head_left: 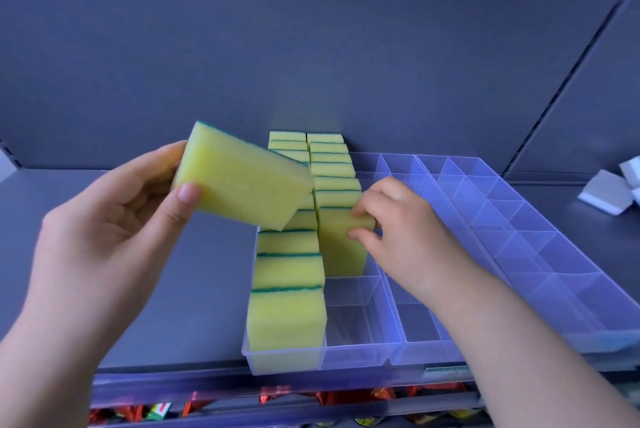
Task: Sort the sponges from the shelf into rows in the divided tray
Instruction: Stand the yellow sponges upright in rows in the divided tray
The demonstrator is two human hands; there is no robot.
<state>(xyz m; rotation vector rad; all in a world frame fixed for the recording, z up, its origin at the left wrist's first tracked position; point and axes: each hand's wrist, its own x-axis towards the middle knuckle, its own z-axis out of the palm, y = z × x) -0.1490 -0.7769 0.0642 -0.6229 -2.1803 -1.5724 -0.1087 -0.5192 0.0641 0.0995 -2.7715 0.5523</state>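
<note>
At far left, left hand point(114, 220) grips a yellow rectangular foam sponge with a green scourer layer point(242, 185) by its short end, thumb on the near face, fingers behind. The sponge is in the air, tilted, over the left side of the tray, and it hides part of the first row. Underneath is the grey shelf board point(138, 289), with a grey back panel point(311, 47) behind.

Clear plastic divided tray point(360, 355) sits on the shelf board, its front wall at the board's front edge. Contents:
- Leftmost column: first row of sponges point(287, 275), same yellow/green type, standing on edge, packed face to face from the front wall back towards the panel.
- Next column: second row of sponges point(334, 182), packed from the back, ending about mid-tray.

Right hand point(398, 237) pinches the front sponge of the second row point(341, 244) at its upper right edge, thumb on the near face, fingertips on top. That sponge stands upright in its column, touching the one behind.

Further right are more clear compartments point(519, 220) in long columns. Can't tell whether it's one tray or several side by side.

Far right: white blocks point(606, 195) on the shelf board, well apart from the sponges. Below the shelf edge: red and gold foil packets point(346, 396), blurred.
</note>
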